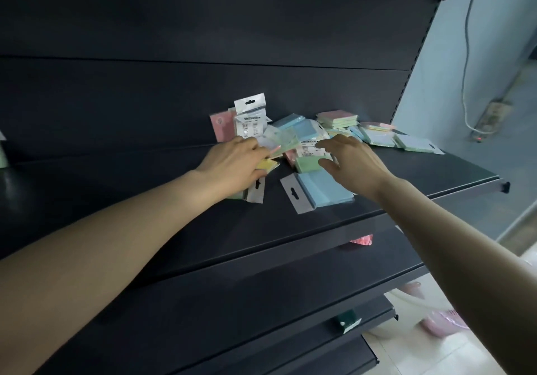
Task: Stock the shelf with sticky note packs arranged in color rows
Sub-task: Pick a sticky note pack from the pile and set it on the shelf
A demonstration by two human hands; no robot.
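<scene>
Sorting at the loose pile (pixel 302 139) of packs on the shelf (pixel 421 183); no colour rows formed yet. Lays the left grip (pixel 232 165) with fingers over a pale pack (pixel 280 141), a yellow pack (pixel 268 165) just by its thumb; cannot tell whether pinching either. Holds the right grip (pixel 351 159) spread, thumb out, over a green pack (pixel 308 164); touching or just clear, cannot tell. Nearer than the right grip, a blue pack (pixel 325 190) lying flat toward the shelf's front. Beyond the left grip, a pink pack (pixel 221 128) and a white-carded pack (pixel 250 119) leaning on the back panel (pixel 174 98). Beyond and right of the right grip, a small stack (pixel 337 119). Likely trouble: glossy sleeves sliding over one another, so dragging one pack out may pull its neighbours along or nudge the blue pack off the front edge. May also topple the leaning pair with a careless brush. Easy, too, to confuse pale green with pale blue in this dim light and spoil a row.
</scene>
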